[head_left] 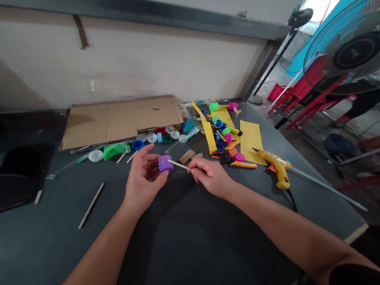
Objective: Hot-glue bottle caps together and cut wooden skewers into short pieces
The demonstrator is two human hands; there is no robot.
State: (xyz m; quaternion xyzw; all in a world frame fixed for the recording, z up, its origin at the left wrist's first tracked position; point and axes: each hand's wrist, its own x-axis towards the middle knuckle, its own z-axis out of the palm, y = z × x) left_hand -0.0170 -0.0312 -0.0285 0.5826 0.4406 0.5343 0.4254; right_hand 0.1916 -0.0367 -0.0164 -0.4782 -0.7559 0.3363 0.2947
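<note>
Between the thumb and fingers of my left hand (144,176) is a purple bottle-cap piece (165,163), which looks like two caps put together. My right hand (208,176) pinches a thin wooden stick (179,164). The stick's far end meets the side of the purple piece; whether it goes into it I cannot tell. Just behind my right hand lies a scrap of brown cardboard (187,156). Loose bottle caps, among them a blue one (138,144) and a white one (152,138), lie beyond my left hand.
A yellow glue gun (277,165) with a long glue stick lies at the right. Yellow sheets (251,142) and orange-handled tools (243,164) are nearby. Flat cardboard (118,119) lies along the wall. Left are a black phone-like slab (5,179) and a loose stick (92,205). A fan (355,53) stands right.
</note>
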